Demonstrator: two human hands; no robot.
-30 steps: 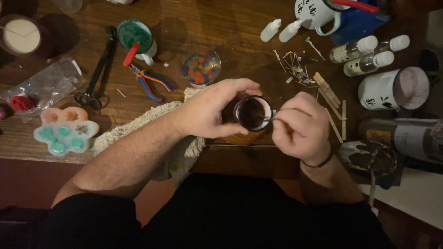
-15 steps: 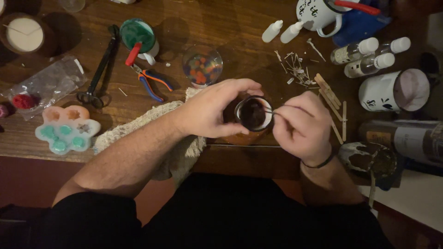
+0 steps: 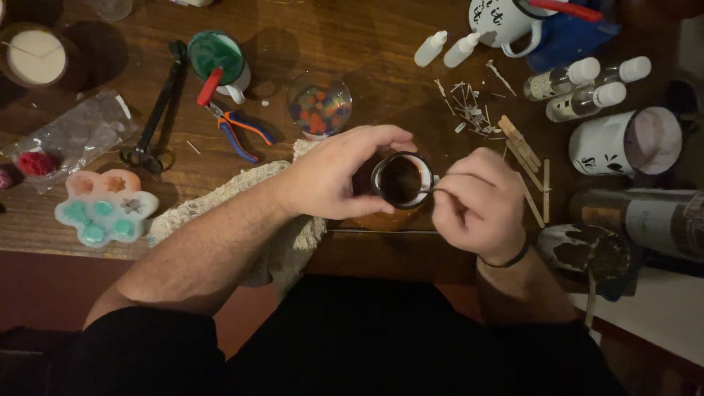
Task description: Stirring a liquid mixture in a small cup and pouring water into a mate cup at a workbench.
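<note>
Dark liquid fills a small metal cup (image 3: 401, 180) at frame centre. The left hand (image 3: 334, 176) wraps its side; the right hand (image 3: 477, 202) pinches a thin stirrer (image 3: 433, 190). Probably light, rigid, spill-prone: best gripped around the wall.

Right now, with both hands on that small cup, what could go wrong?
1. The left hand holds the small cup of dark liquid above the table edge, so a slip could spill it onto the cloth or lap.
2. The right hand works a thin stick at the rim, which may splash.
</note>
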